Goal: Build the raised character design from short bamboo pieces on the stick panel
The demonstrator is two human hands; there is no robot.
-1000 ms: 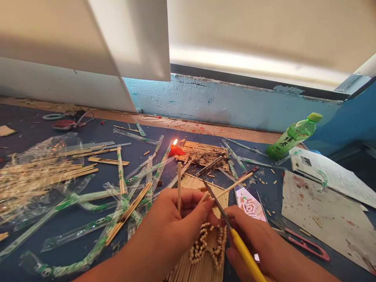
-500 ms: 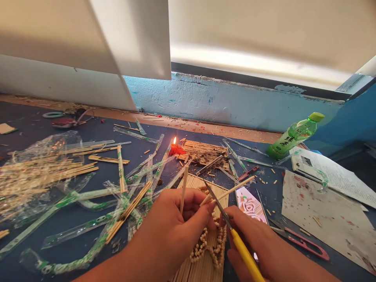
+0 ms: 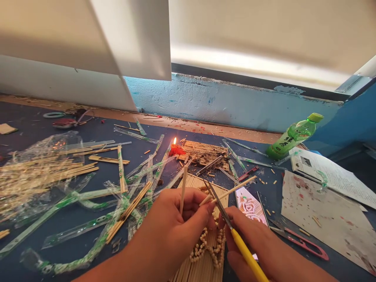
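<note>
My left hand (image 3: 173, 223) is closed on two thin wooden sticks, probably chopsticks. One stick (image 3: 183, 188) points upward between the fingers, and the other stick (image 3: 237, 188) slants to the upper right from the thumb and fingertips. My right hand (image 3: 249, 235) grips yellow-handled thread snips (image 3: 243, 250). The snips' two narrow blades, slightly apart, lie across the slanted stick just beyond my left fingertips. Below both hands is a panel of sticks laid side by side (image 3: 188, 270), bearing a curving pattern of small wooden pieces (image 3: 219, 250), partly covered by my hands.
A lit red candle (image 3: 176, 149) burns beside a scorched stick mat (image 3: 205, 154). Loose sticks (image 3: 129, 211) and green-white wrappers (image 3: 79, 231) litter the left. To the right are a phone (image 3: 251, 205), red snips (image 3: 308, 241), stained paper (image 3: 323, 219) and a green bottle (image 3: 295, 135).
The snips' blades have parted slightly, showing two tips where one showed before. The slanted stick has barely shifted; my left hand stays in place.
</note>
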